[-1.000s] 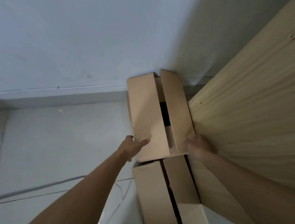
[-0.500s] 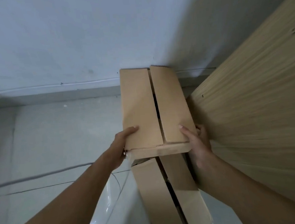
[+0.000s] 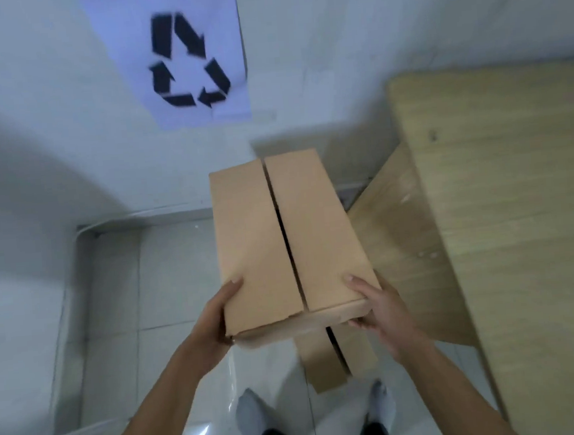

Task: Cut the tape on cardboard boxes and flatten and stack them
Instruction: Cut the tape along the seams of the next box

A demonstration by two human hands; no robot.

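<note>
A long brown cardboard box (image 3: pixel 314 232) is held up in front of me, its two top flaps meeting along a dark centre slit. My left hand (image 3: pixel 214 321) grips its near left corner, thumb on top and fingers underneath. My right hand (image 3: pixel 375 304) grips the near right corner the same way. Below it, another cardboard box (image 3: pixel 328 361) lies on the floor, mostly hidden by the held one.
A wooden table (image 3: pixel 520 233) fills the right side, its side panel close to the box. A paper sheet with a black recycling symbol (image 3: pixel 187 60) hangs on the white wall ahead. My feet (image 3: pixel 256 415) stand on the grey tiled floor.
Both hands have lifted the upper box off the one beneath, up and toward me. The view has tilted up, showing the recycling sign and table top.
</note>
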